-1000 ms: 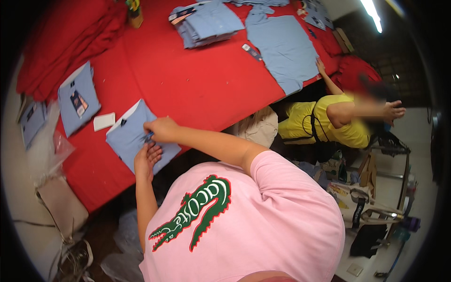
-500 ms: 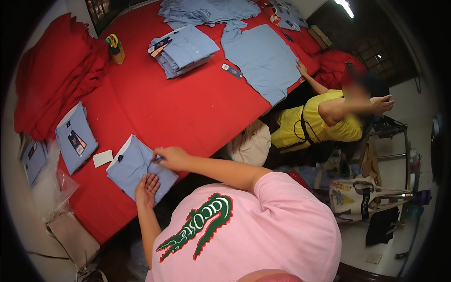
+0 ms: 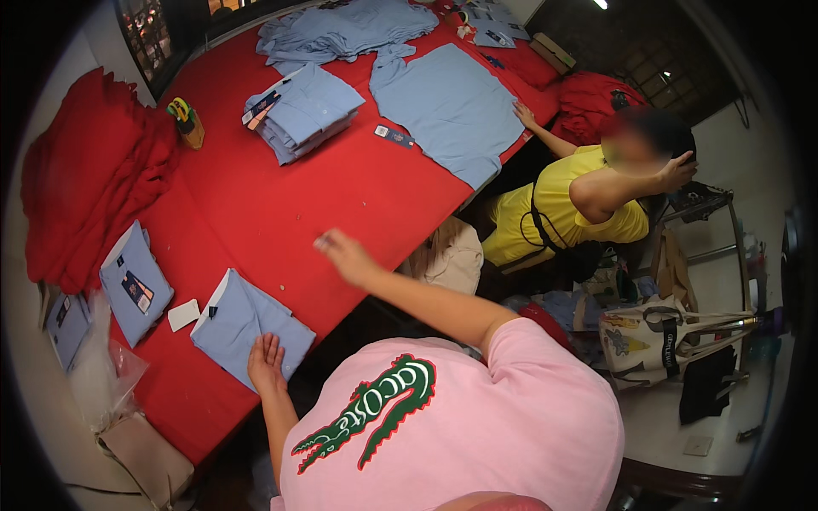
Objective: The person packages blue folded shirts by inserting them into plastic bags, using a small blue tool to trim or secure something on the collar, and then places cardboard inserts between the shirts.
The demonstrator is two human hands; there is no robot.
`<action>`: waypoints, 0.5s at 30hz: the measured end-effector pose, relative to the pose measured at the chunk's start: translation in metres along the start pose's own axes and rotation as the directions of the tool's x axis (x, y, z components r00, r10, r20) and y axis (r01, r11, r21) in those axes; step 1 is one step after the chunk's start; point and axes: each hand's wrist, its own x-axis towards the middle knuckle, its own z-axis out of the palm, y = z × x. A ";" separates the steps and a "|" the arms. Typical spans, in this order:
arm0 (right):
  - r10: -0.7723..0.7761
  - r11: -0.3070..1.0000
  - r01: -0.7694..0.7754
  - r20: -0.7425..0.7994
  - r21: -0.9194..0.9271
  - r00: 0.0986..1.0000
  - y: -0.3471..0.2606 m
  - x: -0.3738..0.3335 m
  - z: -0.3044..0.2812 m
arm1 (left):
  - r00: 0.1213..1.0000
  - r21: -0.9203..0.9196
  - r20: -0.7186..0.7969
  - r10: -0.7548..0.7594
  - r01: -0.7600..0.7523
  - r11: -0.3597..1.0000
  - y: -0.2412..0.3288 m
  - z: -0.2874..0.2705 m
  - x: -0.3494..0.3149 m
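Bright, even overhead light; a ceiling lamp [image 3: 602, 3] glares at top. Heavy fisheye bend and black vignette at the rim. The raised right hand [image 3: 341, 252] is motion-blurred.

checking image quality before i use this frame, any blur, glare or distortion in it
Head view: the right hand is smeared by motion blur above the red table, while the left hand on the folded blue shirt is sharp. Fisheye bends the table edges, and the corners are black. A ceiling light glares at the top; the room beyond the table is dim.
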 end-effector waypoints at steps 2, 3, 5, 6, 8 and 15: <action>-0.107 0.992 0.099 0.113 0.074 0.988 -0.003 -0.026 0.059 | 1.000 0.033 0.001 -0.006 0.006 0.999 -0.001 0.003 0.005; -0.016 0.999 0.005 0.249 0.047 0.968 -0.008 -0.036 0.082 | 1.000 0.053 -0.005 -0.012 0.012 0.998 -0.001 0.001 0.006; -0.132 0.979 0.184 0.414 -0.088 0.901 -0.007 -0.051 0.124 | 1.000 0.062 0.028 -0.005 0.003 0.998 0.001 0.002 0.005; -0.162 0.975 0.213 0.445 -0.066 0.881 -0.011 -0.054 0.134 | 0.999 0.061 0.040 0.000 -0.002 0.998 0.001 0.000 0.005; -0.221 0.963 0.269 0.502 -0.025 0.836 -0.016 -0.055 0.151 | 0.999 0.056 0.048 0.000 -0.003 0.998 0.001 -0.006 0.007; -0.046 0.970 0.169 0.548 -0.176 0.835 0.024 -0.032 0.163 | 0.996 0.077 0.087 0.001 -0.008 0.997 -0.003 -0.001 0.001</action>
